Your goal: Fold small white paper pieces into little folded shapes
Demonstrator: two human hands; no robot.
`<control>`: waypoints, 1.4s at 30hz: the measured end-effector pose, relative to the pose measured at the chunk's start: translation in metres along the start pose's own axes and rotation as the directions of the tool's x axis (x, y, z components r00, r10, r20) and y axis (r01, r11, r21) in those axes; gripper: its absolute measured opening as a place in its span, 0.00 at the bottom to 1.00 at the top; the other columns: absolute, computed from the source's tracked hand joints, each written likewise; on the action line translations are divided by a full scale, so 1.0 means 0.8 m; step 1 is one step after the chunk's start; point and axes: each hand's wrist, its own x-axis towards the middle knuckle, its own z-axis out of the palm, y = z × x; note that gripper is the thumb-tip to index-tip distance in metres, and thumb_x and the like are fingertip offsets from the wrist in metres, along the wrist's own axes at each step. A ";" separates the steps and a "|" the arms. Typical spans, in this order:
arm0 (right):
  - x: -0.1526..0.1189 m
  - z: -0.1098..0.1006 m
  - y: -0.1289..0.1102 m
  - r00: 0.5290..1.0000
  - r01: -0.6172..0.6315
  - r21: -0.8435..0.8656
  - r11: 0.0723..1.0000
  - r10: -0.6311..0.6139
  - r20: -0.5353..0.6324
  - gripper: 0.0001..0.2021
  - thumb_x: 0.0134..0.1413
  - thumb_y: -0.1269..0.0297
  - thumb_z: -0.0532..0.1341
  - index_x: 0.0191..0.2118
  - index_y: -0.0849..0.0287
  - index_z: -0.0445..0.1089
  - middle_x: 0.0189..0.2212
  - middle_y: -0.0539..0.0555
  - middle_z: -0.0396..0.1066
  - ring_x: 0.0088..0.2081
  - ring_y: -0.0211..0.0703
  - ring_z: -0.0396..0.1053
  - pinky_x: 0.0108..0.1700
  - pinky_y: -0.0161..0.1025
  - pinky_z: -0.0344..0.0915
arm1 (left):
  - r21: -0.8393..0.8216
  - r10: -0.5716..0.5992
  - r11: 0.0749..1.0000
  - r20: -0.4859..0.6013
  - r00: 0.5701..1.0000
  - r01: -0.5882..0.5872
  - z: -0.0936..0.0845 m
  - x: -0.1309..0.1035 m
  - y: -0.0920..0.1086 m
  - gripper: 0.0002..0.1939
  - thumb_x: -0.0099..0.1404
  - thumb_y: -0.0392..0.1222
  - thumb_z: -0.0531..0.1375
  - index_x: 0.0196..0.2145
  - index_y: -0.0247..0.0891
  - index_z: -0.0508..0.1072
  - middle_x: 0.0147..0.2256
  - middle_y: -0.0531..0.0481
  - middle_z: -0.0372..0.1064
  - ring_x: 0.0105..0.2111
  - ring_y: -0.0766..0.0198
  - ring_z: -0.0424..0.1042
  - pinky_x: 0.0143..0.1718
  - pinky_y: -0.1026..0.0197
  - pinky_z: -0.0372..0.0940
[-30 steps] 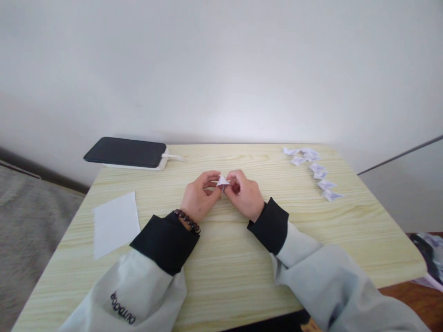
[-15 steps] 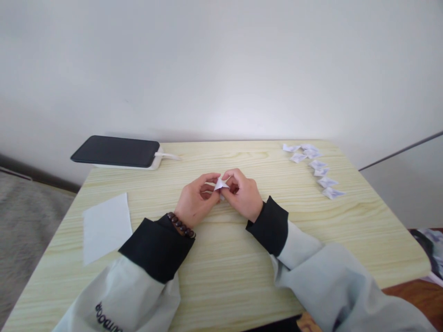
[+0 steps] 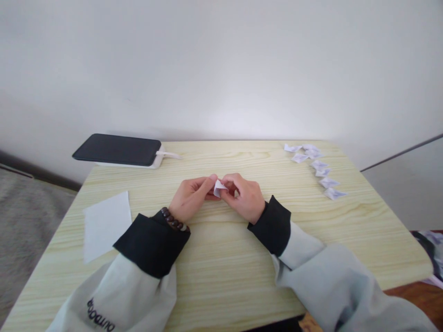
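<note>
Was lit softly and evenly, with a pale glow on the wall [image 3: 270, 103] behind the table [image 3: 235, 276] and only faint shadows. Came out slightly soft in fine detail, stretched toward the edges.

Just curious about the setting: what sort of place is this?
Probably a room at home: a small wooden table against a plain wall, with a phone and folded papers on it.

Blk phone [image 3: 116, 149] lies on wht block [image 3: 158, 161] at far L of tabletop [image 3: 224, 276], w/ wht cable [image 3: 172, 155] at its R end. Pale wall [image 3: 221, 69] behind. Gray rug [image 3: 20, 221] on L; brown floor [image 3: 424, 297] btm R, w/ blurry bundle [image 3: 436, 251] nr. it, contents unclear. Dark item [image 3: 277, 325] at btm edge, mostly cut off.
</note>
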 end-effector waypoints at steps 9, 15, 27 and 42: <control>0.001 -0.003 -0.004 0.999 0.004 -0.105 0.994 0.002 0.051 0.06 0.54 0.61 0.56 0.34 0.58 0.65 0.27 0.48 0.72 0.23 0.33 0.67 0.28 0.31 0.57 | -0.024 -0.042 0.999 -0.119 0.992 0.039 0.004 0.000 0.002 0.12 0.58 0.47 0.59 0.27 0.36 0.76 0.28 0.48 0.75 0.33 0.58 0.75 0.38 0.57 0.71; 0.000 -0.003 -0.005 0.996 -0.030 -0.065 0.997 0.035 0.084 0.08 0.54 0.59 0.55 0.31 0.58 0.64 0.26 0.48 0.71 0.23 0.33 0.67 0.28 0.30 0.56 | 0.062 -0.044 0.997 -0.118 0.992 0.052 0.002 0.001 0.001 0.13 0.56 0.48 0.60 0.26 0.36 0.77 0.28 0.48 0.76 0.34 0.56 0.75 0.36 0.58 0.72; -0.003 -0.003 0.001 0.995 -0.008 0.005 1.000 0.007 0.100 0.07 0.53 0.61 0.56 0.38 0.57 0.63 0.22 0.45 0.70 0.19 0.31 0.63 0.25 0.29 0.55 | 0.255 -0.007 0.966 -0.105 0.994 0.034 -0.004 0.000 0.004 0.13 0.55 0.47 0.60 0.24 0.36 0.78 0.23 0.52 0.74 0.26 0.64 0.71 0.26 0.67 0.68; -0.006 -0.016 0.002 0.969 0.248 0.218 0.944 -0.240 -0.061 0.08 0.54 0.69 0.54 0.37 0.58 0.70 0.28 0.49 0.74 0.21 0.30 0.66 0.27 0.29 0.63 | -0.049 -0.080 0.996 0.006 0.997 0.080 -0.011 0.005 -0.005 0.13 0.55 0.49 0.61 0.23 0.36 0.75 0.24 0.51 0.73 0.25 0.65 0.71 0.27 0.64 0.69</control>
